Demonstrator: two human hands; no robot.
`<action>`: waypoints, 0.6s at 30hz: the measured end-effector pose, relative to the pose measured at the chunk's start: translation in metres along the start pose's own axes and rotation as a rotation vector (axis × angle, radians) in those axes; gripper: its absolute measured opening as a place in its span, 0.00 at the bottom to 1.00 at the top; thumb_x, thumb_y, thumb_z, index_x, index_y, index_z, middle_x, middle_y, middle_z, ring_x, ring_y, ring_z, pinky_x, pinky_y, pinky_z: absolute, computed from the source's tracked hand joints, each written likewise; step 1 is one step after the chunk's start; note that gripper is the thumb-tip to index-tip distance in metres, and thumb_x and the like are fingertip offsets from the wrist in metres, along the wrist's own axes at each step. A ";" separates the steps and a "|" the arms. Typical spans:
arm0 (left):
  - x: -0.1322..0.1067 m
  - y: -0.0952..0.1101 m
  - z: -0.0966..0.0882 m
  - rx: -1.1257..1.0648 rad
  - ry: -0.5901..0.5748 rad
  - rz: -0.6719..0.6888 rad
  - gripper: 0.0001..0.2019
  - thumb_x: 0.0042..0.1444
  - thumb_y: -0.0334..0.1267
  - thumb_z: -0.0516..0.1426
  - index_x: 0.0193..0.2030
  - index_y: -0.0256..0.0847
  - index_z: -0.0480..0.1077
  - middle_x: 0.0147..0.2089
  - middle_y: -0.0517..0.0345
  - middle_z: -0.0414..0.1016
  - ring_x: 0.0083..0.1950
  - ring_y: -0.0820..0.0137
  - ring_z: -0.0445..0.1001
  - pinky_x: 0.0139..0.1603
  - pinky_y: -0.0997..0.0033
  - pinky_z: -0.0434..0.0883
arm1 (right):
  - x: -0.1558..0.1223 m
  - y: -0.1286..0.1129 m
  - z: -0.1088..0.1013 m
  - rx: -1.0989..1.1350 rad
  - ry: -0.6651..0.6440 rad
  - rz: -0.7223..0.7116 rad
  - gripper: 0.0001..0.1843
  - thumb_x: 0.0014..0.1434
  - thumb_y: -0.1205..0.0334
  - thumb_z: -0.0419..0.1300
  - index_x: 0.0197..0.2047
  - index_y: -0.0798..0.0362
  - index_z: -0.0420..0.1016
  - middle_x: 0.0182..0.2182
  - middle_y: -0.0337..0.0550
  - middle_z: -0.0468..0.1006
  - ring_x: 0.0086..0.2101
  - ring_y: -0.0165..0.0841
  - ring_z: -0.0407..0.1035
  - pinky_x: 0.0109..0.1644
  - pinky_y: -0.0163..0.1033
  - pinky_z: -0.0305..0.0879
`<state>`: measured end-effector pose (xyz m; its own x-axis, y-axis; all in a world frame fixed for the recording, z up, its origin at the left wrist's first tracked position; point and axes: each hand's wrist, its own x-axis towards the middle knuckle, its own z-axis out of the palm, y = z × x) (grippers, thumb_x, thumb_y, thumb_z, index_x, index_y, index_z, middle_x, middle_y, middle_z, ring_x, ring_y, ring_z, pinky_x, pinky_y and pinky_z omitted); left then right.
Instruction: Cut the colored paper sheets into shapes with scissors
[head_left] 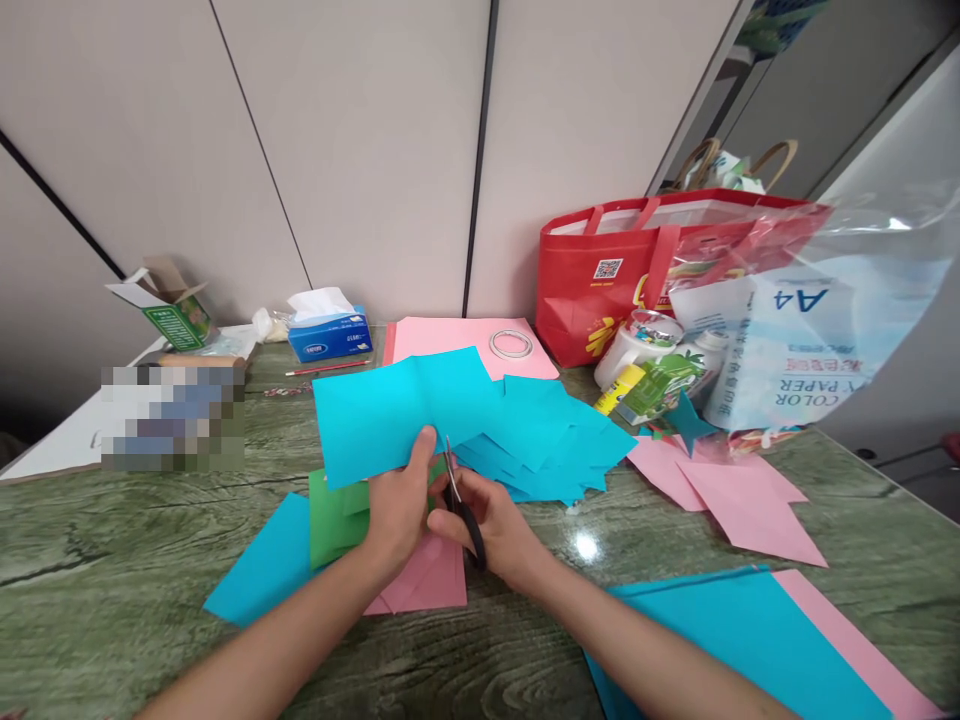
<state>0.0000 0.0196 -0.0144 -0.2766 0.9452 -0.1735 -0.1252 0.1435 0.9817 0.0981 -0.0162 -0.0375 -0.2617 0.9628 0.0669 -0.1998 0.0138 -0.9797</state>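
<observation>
My left hand [401, 500] pinches a blue sheet of paper [375, 415] near its lower edge, thumb on top. A crease runs down the middle of the sheet. In my right hand [491, 520] is a pair of scissors [469, 520] with black handles, blades pointing up at the sheet's lower edge, close to the crease. Whether the blades have cut in, I cannot tell. Behind and to the right lies a pile of blue paper pieces [540, 430]. Below my hands are green paper [330, 525], pink paper [435, 575] and another blue piece [266, 565].
A red bag [574, 290], a white mug [622, 350], a yellow glue stick [621, 390] and an A4 paper packet [810, 340] stand at the right. Pink pieces [739, 490] and large blue sheets [720, 640] lie nearer. A tissue box [330, 335] and green carton [176, 320] stand back left.
</observation>
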 end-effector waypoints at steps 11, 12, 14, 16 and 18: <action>-0.006 -0.008 0.002 -0.174 -0.075 -0.044 0.14 0.37 0.45 0.63 0.29 0.39 0.71 0.36 0.51 0.77 0.39 0.58 0.76 0.38 0.63 0.71 | -0.004 0.000 0.000 -0.027 0.010 0.002 0.23 0.40 0.45 0.65 0.32 0.54 0.67 0.23 0.34 0.59 0.25 0.27 0.52 0.27 0.33 0.50; -0.006 -0.008 0.002 -0.169 -0.073 -0.039 0.14 0.37 0.45 0.63 0.30 0.39 0.71 0.36 0.51 0.77 0.39 0.58 0.76 0.39 0.63 0.71 | -0.004 0.000 0.000 -0.032 0.013 -0.002 0.24 0.40 0.45 0.65 0.32 0.54 0.67 0.23 0.34 0.59 0.25 0.27 0.52 0.27 0.33 0.50; -0.005 -0.009 0.001 -0.161 -0.069 -0.036 0.14 0.37 0.45 0.63 0.30 0.39 0.71 0.36 0.51 0.77 0.39 0.58 0.75 0.41 0.63 0.70 | -0.004 0.000 0.000 -0.043 0.016 -0.008 0.24 0.40 0.45 0.65 0.32 0.55 0.67 0.23 0.34 0.59 0.25 0.27 0.52 0.27 0.33 0.50; -0.003 -0.011 0.001 -0.165 -0.072 -0.035 0.14 0.37 0.45 0.63 0.29 0.39 0.71 0.35 0.51 0.77 0.40 0.59 0.75 0.41 0.63 0.70 | -0.004 0.000 0.000 -0.052 0.019 -0.009 0.23 0.40 0.45 0.65 0.32 0.54 0.66 0.23 0.34 0.59 0.25 0.27 0.52 0.27 0.33 0.51; -0.002 -0.014 0.000 -0.175 -0.077 -0.025 0.13 0.37 0.45 0.63 0.28 0.39 0.72 0.33 0.51 0.77 0.39 0.59 0.75 0.41 0.63 0.70 | -0.004 0.000 0.001 -0.055 0.023 -0.005 0.23 0.40 0.45 0.65 0.31 0.54 0.66 0.23 0.34 0.59 0.25 0.27 0.52 0.27 0.33 0.51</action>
<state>0.0021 0.0159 -0.0280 -0.1988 0.9625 -0.1844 -0.2966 0.1203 0.9474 0.0986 -0.0202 -0.0371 -0.2392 0.9685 0.0686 -0.1485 0.0334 -0.9884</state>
